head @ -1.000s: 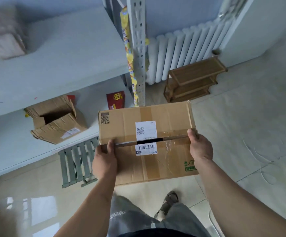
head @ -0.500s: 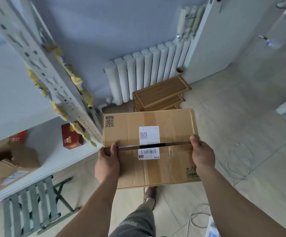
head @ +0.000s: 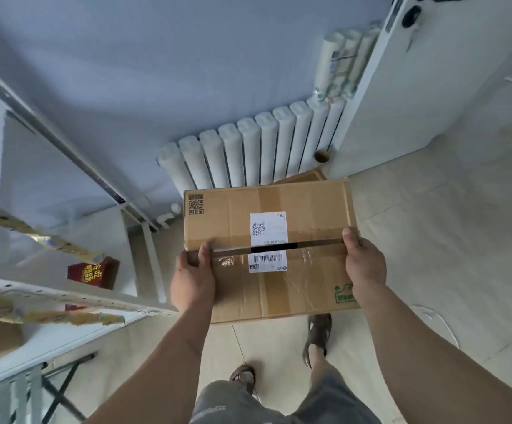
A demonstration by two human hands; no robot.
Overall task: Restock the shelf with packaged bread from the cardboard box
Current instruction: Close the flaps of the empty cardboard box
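Holding a closed cardboard box [head: 271,249] in the air at the centre of the frame, above a pale tiled floor [head: 447,240]. Gripping its left end with the left hand [head: 192,281], thumb laid on the top face beside the dark slit between the flaps, remaining fingers hidden under the edge. Gripping its right end with the right hand [head: 364,261], thumb on top at the slit's far end, other fingers likewise out of sight beneath the box. Bearing a white shipping label [head: 268,241] with a QR code and barcode across the flap seam, a printed QR mark at the upper left corner, clear tape over the seam, and a green mark at the lower right corner. Standing just behind the box, in the upper middle of the frame, a white radiator [head: 248,148] against a bluish wall. Running along the left of the frame, a pale metal shelf [head: 65,296] with perforated rails, carrying a red carton [head: 93,272] and yellow packets [head: 47,316] at its front edge. Showing at the lower left corner, a grey slatted stool [head: 10,396]. Visible below the box, two sandalled feet and grey shorts.
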